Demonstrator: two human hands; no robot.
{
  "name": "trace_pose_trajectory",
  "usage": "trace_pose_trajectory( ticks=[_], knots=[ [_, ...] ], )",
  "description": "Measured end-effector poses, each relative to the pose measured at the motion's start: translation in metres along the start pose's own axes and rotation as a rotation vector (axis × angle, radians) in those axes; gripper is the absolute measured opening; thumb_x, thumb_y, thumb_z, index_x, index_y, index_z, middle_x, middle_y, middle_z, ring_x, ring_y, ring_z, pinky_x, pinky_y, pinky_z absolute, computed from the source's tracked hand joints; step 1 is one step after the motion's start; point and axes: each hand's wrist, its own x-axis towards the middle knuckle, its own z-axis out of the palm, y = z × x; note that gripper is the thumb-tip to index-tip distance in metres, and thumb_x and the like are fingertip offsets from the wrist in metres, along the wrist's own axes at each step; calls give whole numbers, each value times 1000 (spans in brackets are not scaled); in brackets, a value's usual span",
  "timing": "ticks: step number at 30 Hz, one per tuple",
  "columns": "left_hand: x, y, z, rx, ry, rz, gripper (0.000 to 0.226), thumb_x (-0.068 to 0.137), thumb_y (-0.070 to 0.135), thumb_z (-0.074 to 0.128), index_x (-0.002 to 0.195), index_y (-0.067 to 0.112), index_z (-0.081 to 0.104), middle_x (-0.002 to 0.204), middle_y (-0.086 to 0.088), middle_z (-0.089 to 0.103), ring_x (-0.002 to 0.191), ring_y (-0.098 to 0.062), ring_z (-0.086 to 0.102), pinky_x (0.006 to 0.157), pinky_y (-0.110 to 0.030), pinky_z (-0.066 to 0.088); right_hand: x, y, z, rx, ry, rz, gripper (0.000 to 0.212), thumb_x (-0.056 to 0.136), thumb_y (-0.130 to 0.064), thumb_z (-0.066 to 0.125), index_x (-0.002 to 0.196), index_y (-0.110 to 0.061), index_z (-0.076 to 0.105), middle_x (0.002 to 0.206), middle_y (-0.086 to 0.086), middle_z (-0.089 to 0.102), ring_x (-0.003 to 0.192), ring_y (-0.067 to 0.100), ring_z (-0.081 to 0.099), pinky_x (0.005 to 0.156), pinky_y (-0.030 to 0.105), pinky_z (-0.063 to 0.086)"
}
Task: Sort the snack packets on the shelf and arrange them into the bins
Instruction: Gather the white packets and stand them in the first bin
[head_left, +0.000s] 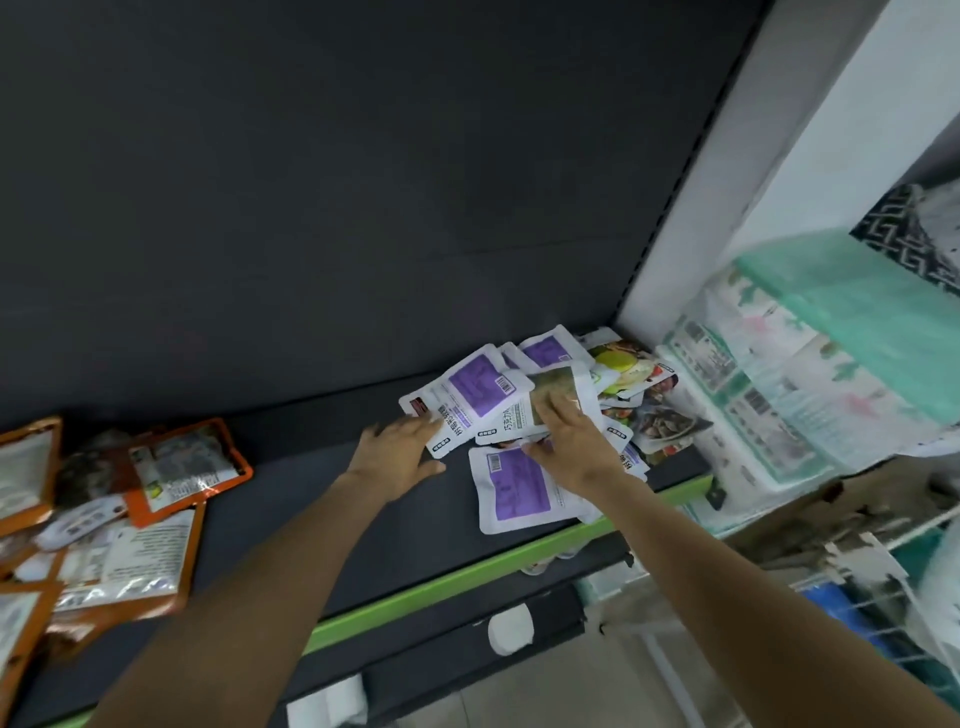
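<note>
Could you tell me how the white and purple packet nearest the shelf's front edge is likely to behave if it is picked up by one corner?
The white and purple packet lies flat and thin, so it probably droops rather than stays stiff. Its glossy film suggests it may slide from a light pinch. It looks light for its size.

White packets (511, 488) with purple panels; orange packets (187, 467) at nine o'clock; dark grey shelf (322, 499), green edge (467, 571).
</note>
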Motion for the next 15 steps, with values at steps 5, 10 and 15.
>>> trace_pose_trajectory(
  ticks=[5,10,15],
  knots=[
    [-28,-16,17,236,274,-88,50,74,59,68,108,22,68,99,3,68,95,-17,63,87,-38,46,5,-4,11,-89,136,-17,62,95,-45,46,146,-16,28,148,7,26,136,24,27,115,33,23],
    [-52,-29,19,103,271,-152,63,71,62,69,115,18,67,115,-6,62,109,-25,58,93,-40,43,20,-21,24,-89,132,-65,67,89,-46,55,142,-13,30,149,9,27,141,25,20,116,37,22],
    [-58,-34,13,-79,100,-272,76,84,62,53,142,18,31,155,-1,25,141,-19,26,114,-36,22,30,-31,30,-289,106,-119,79,86,-49,59,147,-18,19,148,9,28,137,28,25,113,40,24]
  ],
)
